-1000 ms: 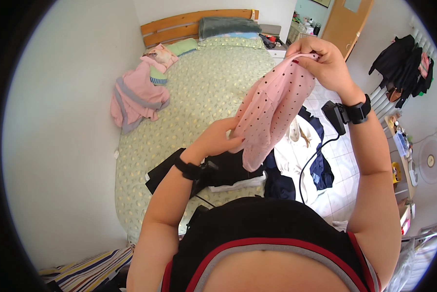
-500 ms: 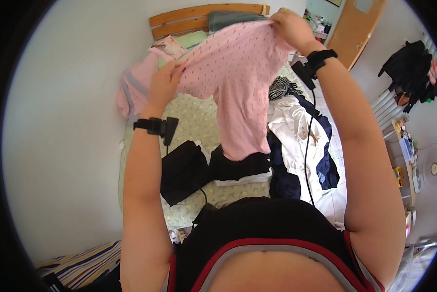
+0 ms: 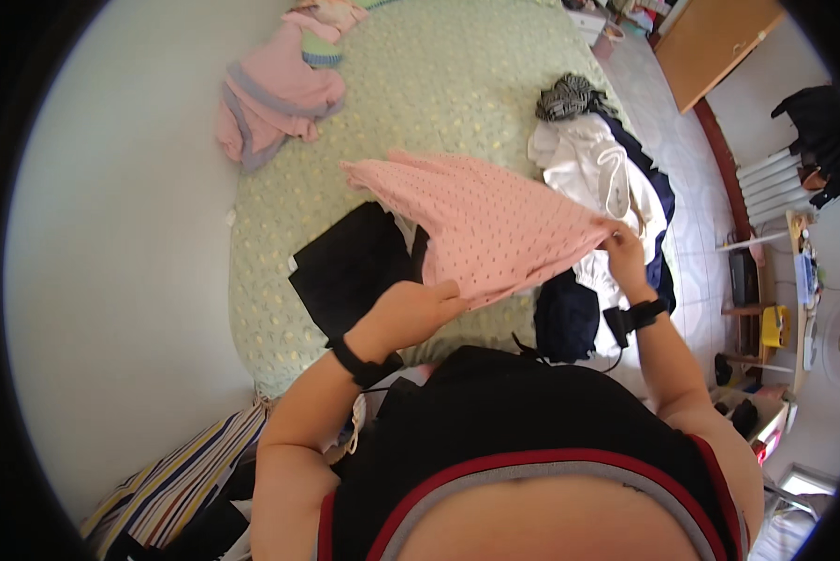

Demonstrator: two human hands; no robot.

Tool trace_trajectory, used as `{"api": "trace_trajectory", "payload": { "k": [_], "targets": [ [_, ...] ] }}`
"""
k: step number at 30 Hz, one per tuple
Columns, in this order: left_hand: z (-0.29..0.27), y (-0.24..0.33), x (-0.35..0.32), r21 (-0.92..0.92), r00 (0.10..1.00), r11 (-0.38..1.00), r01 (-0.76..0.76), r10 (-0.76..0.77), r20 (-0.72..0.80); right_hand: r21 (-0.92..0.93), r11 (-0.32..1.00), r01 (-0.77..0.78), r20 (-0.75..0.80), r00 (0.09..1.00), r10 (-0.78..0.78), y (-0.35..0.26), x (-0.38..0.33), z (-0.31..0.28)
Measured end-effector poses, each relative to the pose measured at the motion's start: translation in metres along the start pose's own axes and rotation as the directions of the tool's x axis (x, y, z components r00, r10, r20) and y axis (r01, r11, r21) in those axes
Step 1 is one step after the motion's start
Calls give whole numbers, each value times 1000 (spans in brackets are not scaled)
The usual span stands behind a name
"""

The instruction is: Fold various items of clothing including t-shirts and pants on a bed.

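Observation:
A pink dotted garment (image 3: 495,224) is stretched between my two hands, low above the near half of the bed. My left hand (image 3: 409,316) grips its near left edge, fingers closed on the cloth. At the right, my right hand (image 3: 623,254) pinches another corner. The far part of the garment spreads out toward the middle of the bed. Beside it on the left lies a folded black garment (image 3: 350,266), partly behind my left hand. White clothing (image 3: 584,164) and dark navy clothing (image 3: 567,313) lie on the right, partly covered by the pink cloth.
The bed (image 3: 420,84) has a pale green patterned sheet. A pink and grey garment (image 3: 284,93) lies far left by the wall, a black-and-white bundle (image 3: 567,96) far right. Striped fabric (image 3: 181,477) sits at the lower left. Shelves with a yellow container (image 3: 775,325) stand at the right.
Both hands have come down and nearer, lowering the pink garment from high up to just over the bed. My view has tipped downward, so the headboard is out of sight.

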State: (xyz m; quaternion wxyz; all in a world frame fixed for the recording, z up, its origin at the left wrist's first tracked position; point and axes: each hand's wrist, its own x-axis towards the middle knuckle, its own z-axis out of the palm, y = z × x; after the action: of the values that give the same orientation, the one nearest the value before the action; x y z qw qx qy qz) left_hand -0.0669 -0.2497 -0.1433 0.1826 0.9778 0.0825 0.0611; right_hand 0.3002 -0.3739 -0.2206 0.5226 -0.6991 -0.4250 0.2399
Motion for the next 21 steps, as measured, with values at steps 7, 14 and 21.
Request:
{"api": "trace_trajectory", "payload": {
  "k": [7, 14, 21],
  "targets": [
    [115, -17, 2, -321, 942, 937, 136, -22, 334, -260, 965, -12, 181, 982, 61, 117, -113, 21],
    [104, -69, 85, -378, 964, 893, 245, -181, 196, -378, 907, 186, 272, 959, -83, 107, -119, 14],
    [199, -62, 59, 71, 903, 921, 384, -390, 182, -411, 821, 396, 362, 898, -252, 69, -93, 16]
  ]
}}
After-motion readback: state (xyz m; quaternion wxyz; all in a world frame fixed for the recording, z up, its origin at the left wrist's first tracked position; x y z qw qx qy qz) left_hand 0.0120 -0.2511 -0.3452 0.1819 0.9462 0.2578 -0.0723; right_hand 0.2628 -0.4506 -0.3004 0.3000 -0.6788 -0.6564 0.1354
